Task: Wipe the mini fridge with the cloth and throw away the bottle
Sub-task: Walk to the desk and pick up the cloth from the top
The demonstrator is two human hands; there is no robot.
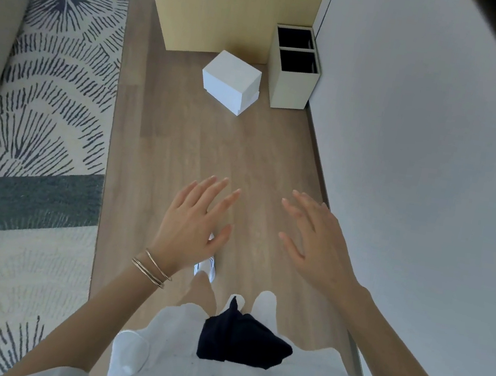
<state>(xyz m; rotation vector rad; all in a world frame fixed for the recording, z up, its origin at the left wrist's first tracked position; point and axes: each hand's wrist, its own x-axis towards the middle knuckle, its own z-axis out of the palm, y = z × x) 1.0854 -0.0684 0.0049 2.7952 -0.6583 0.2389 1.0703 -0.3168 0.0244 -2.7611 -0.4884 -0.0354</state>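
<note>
left hand (191, 224): held out over wood floor (212, 156), fingers spread, holding nothing, bangles (152, 268) at wrist | right hand (317, 241): same, palm down, empty | dark cloth (241, 340): at waist of white garment | ahead: white box (232, 80) beside two-compartment bin (294, 66) | left: patterned rug (47, 100)

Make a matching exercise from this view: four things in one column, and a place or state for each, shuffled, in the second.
1. left hand
2. white box
3. two-compartment bin
4. patterned rug

A. standing against the wall on the right
B. covering the floor on the left
C. open and empty, bangles at the wrist
D. on the wood floor, just left of the bin

Pairs: 1-C, 2-D, 3-A, 4-B
</note>
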